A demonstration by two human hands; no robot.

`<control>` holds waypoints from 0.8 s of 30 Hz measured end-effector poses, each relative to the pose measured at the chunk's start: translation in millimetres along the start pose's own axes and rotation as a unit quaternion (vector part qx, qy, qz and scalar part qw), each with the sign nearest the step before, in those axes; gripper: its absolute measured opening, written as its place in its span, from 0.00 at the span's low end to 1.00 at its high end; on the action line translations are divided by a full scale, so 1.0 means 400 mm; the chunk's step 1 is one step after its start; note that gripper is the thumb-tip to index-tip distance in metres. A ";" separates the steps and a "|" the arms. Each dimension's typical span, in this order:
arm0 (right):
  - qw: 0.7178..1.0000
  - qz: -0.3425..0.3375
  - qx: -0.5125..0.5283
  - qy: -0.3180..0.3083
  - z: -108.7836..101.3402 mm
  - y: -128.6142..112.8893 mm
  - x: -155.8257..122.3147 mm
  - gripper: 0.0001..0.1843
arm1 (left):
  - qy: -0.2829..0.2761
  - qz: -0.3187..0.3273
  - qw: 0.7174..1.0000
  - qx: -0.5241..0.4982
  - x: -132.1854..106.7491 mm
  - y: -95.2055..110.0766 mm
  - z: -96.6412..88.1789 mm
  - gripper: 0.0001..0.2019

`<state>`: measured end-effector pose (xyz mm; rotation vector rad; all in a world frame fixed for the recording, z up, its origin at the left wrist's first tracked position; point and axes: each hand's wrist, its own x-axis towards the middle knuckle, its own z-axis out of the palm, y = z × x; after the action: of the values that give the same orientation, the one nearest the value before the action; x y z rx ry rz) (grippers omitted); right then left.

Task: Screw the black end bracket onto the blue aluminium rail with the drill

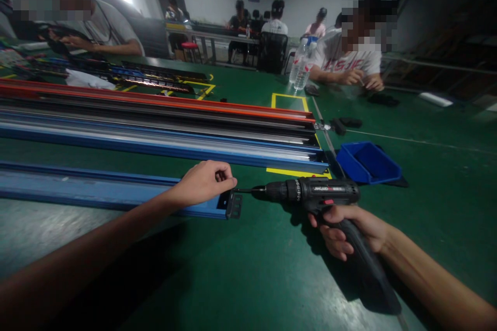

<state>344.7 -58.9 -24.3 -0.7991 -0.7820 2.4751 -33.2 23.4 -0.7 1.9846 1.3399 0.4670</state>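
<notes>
A long blue metal rail [97, 191] lies across the green table in front of me. A black end bracket [234, 205] sits at its right end. My left hand [204, 182] is closed, fingers pinched at the rail's end right by the bracket; what they pinch is too small to see. My right hand [349, 230] grips the handle of a black cordless drill [318, 191]. The drill lies level, its bit pointing left and its tip touching the rail's end next to my left fingertips.
Several long rails, blue [174, 147], silver and orange [155, 99], lie stacked behind. A blue bin [368, 163] stands right of them. Water bottles [301, 64] stand further back. Other people sit at the table's far left [101, 28] and far right [349, 57].
</notes>
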 end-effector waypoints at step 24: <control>1.000 0.002 0.007 0.000 -0.009 0.007 -0.006 0.12 | -0.002 -0.014 1.000 -0.001 0.001 -0.001 0.001 0.13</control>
<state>348.3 -61.0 -27.4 -0.7965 -0.7627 2.4810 -33.3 23.7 -1.2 1.9612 1.3626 0.4518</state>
